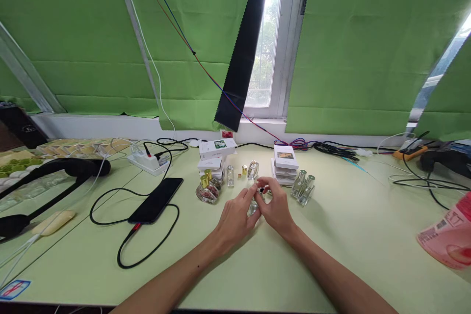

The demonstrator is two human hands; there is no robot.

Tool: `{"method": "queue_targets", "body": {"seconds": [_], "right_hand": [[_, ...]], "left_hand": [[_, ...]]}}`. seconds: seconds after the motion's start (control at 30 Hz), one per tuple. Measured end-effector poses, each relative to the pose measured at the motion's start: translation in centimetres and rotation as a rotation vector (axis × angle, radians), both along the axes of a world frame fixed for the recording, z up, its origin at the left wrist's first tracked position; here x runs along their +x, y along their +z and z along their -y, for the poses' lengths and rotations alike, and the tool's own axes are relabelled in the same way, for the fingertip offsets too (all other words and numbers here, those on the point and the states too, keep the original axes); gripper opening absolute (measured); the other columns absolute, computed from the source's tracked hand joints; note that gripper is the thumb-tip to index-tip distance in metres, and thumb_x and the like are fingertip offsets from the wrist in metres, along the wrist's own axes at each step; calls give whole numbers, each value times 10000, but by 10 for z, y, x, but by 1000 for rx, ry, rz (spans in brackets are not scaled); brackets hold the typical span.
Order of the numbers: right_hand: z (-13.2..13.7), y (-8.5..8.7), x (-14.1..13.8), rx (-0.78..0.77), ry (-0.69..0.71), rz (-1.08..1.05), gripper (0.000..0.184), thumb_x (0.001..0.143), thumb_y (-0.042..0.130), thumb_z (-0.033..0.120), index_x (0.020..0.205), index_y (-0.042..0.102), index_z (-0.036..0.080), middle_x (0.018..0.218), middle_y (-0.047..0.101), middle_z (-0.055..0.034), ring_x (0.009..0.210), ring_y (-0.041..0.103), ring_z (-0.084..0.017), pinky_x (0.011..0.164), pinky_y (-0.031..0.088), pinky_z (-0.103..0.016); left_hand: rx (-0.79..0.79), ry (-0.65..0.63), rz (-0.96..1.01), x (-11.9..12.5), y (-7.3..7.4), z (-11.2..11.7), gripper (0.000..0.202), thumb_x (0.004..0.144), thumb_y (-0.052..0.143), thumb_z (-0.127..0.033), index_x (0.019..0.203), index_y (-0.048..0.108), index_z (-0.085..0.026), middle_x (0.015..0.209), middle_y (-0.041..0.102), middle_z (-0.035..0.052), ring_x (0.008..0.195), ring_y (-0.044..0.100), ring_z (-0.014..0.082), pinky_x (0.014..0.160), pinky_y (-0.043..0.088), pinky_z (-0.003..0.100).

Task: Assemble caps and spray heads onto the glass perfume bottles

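Observation:
My left hand [237, 213] is closed around a small clear glass bottle [253, 207], partly hidden by the fingers. My right hand [277, 206] meets it at the bottle's top, thumb and fingertips curled in; a small dark and silvery piece shows between them, too covered to name. Just beyond stand a round clear bottle [252, 170], a gold cap [244, 170] and a slim clear bottle [230, 176]. Gold-capped bottles [208, 189] with reddish contents are to the left. On the right, slim bottles with greenish-silver tops [303, 188] stand close together.
White boxes are stacked behind the bottles at left [218, 148] and right [285, 158]. A phone [156, 201] with a looped cable lies left, near a power strip [149, 161]. Black headphones [79, 169] lie far left. A pink pouch [449, 233] sits right; cables run along the back.

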State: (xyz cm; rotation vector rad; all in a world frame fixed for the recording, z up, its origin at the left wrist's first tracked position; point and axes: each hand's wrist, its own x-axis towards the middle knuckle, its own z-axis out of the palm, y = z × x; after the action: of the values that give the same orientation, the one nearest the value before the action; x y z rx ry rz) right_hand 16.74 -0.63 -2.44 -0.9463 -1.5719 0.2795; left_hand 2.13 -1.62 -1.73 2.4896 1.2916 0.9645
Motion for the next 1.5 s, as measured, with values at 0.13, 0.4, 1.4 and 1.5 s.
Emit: {"method": "queue_targets", "body": {"seconds": [0.13, 0.4, 1.4, 1.5], "right_hand": [[0, -1, 0, 7, -1, -9, 200, 884, 588, 156, 1073, 596, 219, 975, 690, -60, 882, 629, -210, 724, 534, -347], [-1, -1, -1, 24, -18, -5, 185, 878, 588, 163, 1053, 604, 221, 971, 691, -60, 873, 634, -212, 713, 539, -341], [2, 5, -1, 46, -17, 8, 57, 914, 631, 207, 967, 638, 225, 878, 680, -37, 808, 612, -197, 701, 524, -329], [3, 6, 0, 59, -12, 28, 49, 911, 631, 187, 912, 658, 227, 854, 684, -32, 811, 603, -200, 704, 510, -327]], "left_hand": [[17, 1, -16, 0, 1, 0, 539, 896, 544, -204, 1428, 467, -239, 1045, 673, 56, 748, 626, 190, 618, 446, 284], [19, -2, -32, 0, 2, 2, 518, 904, 541, -217, 1418, 478, -234, 1035, 668, 50, 691, 608, 167, 596, 424, 274], [-128, 71, 43, 4, 0, 2, 551, 905, 542, -283, 1405, 334, -176, 887, 675, 38, 724, 654, 225, 590, 380, 281], [-143, 71, 34, 4, 0, 2, 553, 900, 550, -293, 1397, 343, -167, 895, 680, 44, 738, 661, 233, 593, 388, 286]]}}
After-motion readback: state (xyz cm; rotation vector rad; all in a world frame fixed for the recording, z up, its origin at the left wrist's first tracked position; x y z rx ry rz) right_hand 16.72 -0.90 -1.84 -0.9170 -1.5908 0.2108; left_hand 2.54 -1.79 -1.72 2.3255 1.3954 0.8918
